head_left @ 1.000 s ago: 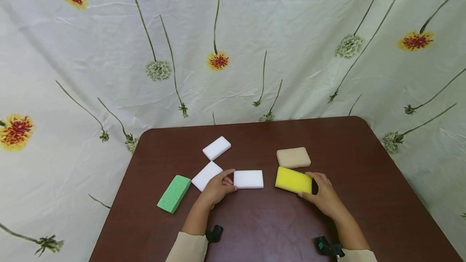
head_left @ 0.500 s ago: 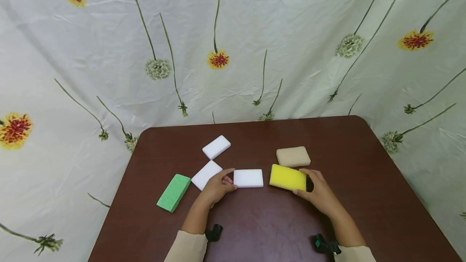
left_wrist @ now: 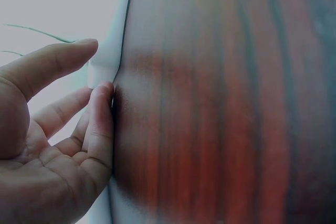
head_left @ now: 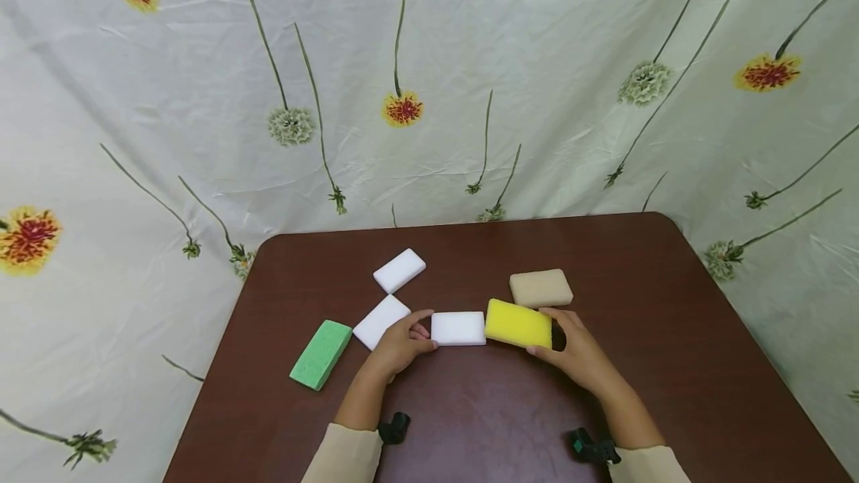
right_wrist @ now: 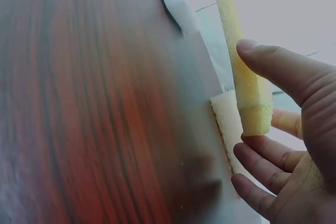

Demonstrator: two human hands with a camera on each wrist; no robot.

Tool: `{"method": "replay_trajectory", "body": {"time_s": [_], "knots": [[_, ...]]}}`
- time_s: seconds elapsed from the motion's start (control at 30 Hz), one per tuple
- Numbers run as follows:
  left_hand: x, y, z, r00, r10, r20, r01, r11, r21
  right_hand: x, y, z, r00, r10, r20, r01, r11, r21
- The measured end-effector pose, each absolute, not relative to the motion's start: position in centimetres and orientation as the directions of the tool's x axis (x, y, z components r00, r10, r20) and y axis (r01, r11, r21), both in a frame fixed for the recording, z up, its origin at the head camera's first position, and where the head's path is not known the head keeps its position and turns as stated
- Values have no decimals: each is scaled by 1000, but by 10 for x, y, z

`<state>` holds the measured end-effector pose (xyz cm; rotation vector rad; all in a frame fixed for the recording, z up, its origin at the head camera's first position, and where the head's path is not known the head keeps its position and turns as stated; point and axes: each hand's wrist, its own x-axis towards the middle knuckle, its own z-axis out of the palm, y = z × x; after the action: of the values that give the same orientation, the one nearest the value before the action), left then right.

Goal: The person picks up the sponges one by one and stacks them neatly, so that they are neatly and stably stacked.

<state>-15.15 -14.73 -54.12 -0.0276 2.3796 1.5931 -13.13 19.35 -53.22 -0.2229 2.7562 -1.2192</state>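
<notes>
My left hand (head_left: pixel 397 351) pinches a white sponge block (head_left: pixel 458 328) at its left end, thumb at the near corner and forefinger at the far one. The block lies flat on the table. In my right hand (head_left: pixel 579 355) is a yellow sponge (head_left: pixel 518 324), gripped at its right end between thumb and fingers. Its left end comes right up to the white block's right edge. The right wrist view shows the yellow sponge (right_wrist: pixel 245 82) tilted, with the thumb on its near side. Behind it lies a beige sponge (head_left: pixel 540 288).
Two more white sponge blocks lie to the left, one (head_left: pixel 379 322) beside my left hand and one (head_left: pixel 399 270) farther back, corners meeting. A green sponge (head_left: pixel 321 355) sits at far left. The brown table (head_left: pixel 470 416) ends at a flowered cloth (head_left: pixel 443 36).
My right hand has carried the yellow sponge leftward, from a gap away up to the white block's right edge. The left hand and its block have stayed in place.
</notes>
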Motion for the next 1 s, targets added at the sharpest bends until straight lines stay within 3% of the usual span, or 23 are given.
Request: {"method": "replay_trajectory", "body": {"time_s": [1.0], "knots": [[-151, -147, -540, -956, 133, -260, -191, 386, 903, -145, 155, -530, -968, -249, 40, -197, 648, -736]]}}
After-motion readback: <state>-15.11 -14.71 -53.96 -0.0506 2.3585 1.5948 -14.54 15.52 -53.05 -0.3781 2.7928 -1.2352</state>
